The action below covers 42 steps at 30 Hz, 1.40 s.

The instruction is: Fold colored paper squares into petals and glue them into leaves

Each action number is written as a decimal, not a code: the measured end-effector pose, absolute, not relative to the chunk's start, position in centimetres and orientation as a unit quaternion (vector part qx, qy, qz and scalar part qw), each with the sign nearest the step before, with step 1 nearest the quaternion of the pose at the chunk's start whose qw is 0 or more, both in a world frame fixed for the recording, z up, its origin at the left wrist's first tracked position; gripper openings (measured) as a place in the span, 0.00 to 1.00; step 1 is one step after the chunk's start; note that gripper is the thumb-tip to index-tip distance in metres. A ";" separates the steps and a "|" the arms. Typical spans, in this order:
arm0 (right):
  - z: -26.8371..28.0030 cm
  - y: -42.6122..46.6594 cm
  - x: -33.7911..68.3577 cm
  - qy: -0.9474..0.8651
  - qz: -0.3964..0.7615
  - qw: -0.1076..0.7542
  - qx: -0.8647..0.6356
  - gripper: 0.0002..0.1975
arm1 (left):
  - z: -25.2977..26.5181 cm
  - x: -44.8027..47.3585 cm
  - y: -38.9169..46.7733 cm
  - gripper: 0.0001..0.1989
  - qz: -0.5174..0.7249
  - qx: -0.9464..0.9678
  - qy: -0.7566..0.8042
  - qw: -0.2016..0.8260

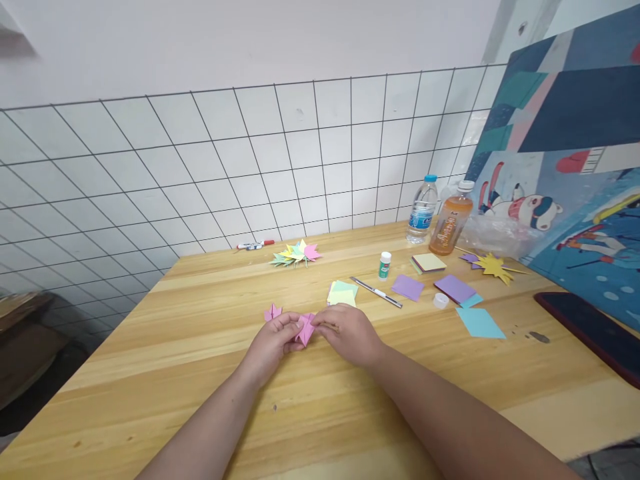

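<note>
Between my two hands, just above the wooden table, is a small folded pink paper (306, 329) with pointed corners. My left hand (277, 339) is closed, its thumb and fingers pinching the left side of the paper. At the right edge, the fingertips of my right hand (350, 332) are pressed together on the same paper. Another folded pink paper piece (273, 312) lies on the table just beyond my left hand. A stack of green and yellow paper squares (343, 294) lies behind my right hand, partly hidden by it.
A pen-like stick (376, 292), glue stick (384, 265), purple squares (407, 287) and a blue sheet (481, 323) lie to the right. Farther back are a multicoloured paper star (297, 254), markers (255, 245), a water bottle (423, 210) and an orange drink bottle (451, 220). A dark phone (590, 333) lies far right.
</note>
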State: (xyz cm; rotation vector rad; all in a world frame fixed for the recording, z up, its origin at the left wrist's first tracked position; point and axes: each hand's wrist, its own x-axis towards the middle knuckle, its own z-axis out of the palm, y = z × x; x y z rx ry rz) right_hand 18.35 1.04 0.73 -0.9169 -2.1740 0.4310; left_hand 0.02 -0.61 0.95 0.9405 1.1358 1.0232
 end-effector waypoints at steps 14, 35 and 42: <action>-0.2 1.7 18.2 -0.850 0.132 0.390 -0.329 0.12 | 0.6 0.2 -0.6 0.14 0.430 0.447 0.505 0.601; 0.5 1.0 17.9 -0.799 0.244 0.391 -0.387 0.07 | 0.1 0.0 -0.6 0.13 0.418 0.477 0.487 0.600; 0.0 1.4 17.9 -0.783 0.256 0.409 -0.393 0.02 | 0.3 0.1 -0.6 0.12 0.410 0.482 0.488 0.602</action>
